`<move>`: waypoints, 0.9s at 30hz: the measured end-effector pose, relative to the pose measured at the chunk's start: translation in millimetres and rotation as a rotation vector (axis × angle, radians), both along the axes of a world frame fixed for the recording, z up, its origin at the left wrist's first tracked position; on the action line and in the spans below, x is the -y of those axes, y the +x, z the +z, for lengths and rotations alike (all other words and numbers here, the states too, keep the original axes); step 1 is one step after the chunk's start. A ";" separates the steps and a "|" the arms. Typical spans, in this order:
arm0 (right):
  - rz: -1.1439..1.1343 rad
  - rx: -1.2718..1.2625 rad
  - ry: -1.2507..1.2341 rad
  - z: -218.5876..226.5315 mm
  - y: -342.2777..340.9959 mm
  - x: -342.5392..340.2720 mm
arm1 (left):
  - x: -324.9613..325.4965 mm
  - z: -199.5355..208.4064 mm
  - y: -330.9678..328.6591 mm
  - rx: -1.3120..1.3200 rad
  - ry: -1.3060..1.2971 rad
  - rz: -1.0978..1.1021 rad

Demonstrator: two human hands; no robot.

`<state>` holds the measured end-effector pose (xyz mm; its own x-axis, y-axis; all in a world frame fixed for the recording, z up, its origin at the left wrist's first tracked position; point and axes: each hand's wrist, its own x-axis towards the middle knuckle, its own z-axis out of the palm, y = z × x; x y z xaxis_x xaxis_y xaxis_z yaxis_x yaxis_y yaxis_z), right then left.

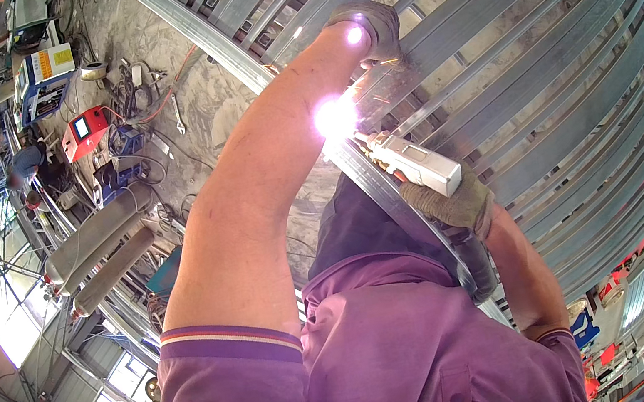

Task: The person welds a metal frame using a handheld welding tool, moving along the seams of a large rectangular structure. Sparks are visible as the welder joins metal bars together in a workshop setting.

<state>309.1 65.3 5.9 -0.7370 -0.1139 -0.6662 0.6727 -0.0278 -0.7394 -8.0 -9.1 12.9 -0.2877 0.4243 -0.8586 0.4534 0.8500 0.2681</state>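
Observation:
My right hand (453,204), in a dark work glove, is wrapped round a white, boxy welding gun (419,162). The gun's nozzle points at a glaring white-violet weld spot (336,119) on the metal frame rail (373,180), and small sparks fly beside it. Just beyond the glare, my gloved left hand (372,29) is bent down with its fingers curled at the slats. What those fingers hold, if anything, is hidden. A thick dark hose (479,264) hangs below the right hand. The glare hides the joint itself.
Long galvanised slats (530,75) spread across the right side. On the concrete floor at left are a red machine (84,133), a blue machine (46,80), a wrench (178,114) and tangled cables. Several grey gas cylinders (97,241) lie below them. A person (27,161) is at far left.

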 end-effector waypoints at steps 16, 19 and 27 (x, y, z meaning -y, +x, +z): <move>-0.004 -0.007 0.003 14.5 2.6 -5.5 | -1.8 -1.9 4.4 -0.009 0.039 0.040; 0.015 -0.035 -0.004 8.2 5.5 -7.7 | -2.8 4.7 6.2 -0.028 0.027 0.050; -0.023 0.031 -0.020 13.5 9.5 -9.0 | -7.3 3.4 4.5 -0.036 -0.001 -0.043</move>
